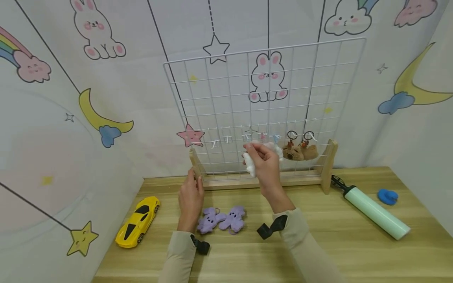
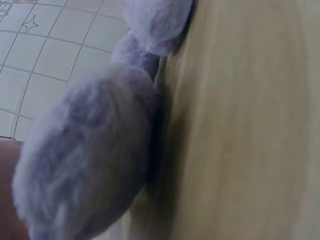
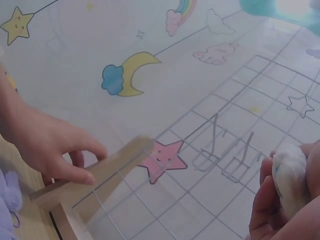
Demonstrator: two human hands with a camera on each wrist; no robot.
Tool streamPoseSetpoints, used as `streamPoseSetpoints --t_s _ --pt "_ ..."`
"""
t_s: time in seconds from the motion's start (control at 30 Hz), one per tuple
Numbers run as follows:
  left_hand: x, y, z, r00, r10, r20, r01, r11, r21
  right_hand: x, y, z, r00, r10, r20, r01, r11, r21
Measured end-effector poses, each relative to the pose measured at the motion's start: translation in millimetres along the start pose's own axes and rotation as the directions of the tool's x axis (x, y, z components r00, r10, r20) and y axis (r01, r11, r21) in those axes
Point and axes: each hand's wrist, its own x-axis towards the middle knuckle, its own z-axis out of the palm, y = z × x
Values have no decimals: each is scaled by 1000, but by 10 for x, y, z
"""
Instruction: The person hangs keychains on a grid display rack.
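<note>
My right hand [image 1: 266,167] is raised in front of the wire grid rack [image 1: 262,50], pinching a fluffy white plush [image 1: 249,165]. White fluff shows on both sides of the hand; the fingers cover the rest. In the right wrist view, the plush [image 3: 290,175] sits between thumb and fingers. My left hand [image 1: 191,196] grips the rack's left wooden upright [image 3: 107,172], thumb on the near side. Two purple plush keychains [image 1: 210,220] lie on the table beside the left wrist. Small hooks [image 1: 227,139] line the grid, and two brown plush keychains [image 1: 293,153] hang at its right.
A yellow toy car [image 1: 139,222] stands at the left of the wooden table [image 1: 240,259]. To the right lie a pale green hand pump [image 1: 376,212] with a black end and a small blue object [image 1: 387,196]. A printed cloth backdrop [image 1: 141,78] rises behind the rack.
</note>
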Motion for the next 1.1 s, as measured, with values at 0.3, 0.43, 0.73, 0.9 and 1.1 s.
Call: streamPoseSetpoints --t_s 0.3,0.43,0.73,0.9,1.1 --pt "7 41 38 1000 13 -27 -14 1000 -19 31 43 -21 998 63 -28 -63 998 6" --pt "0 44 26 1000 3 -17 -3 1000 -18 12 67 -51 996 90 13 -90 996 -12" --pt "-13 47 3 1000 1 -11 -2 1000 -15 -126 183 -197 956 256 140 -253 967 -41" --pt "-19 36 7 1000 -10 -8 10 1000 -14 -262 307 -337 909 366 197 -351 930 -107" --pt "-12 17 11 1000 -9 -11 9 1000 -12 -508 533 -589 847 460 267 -369 870 -326"
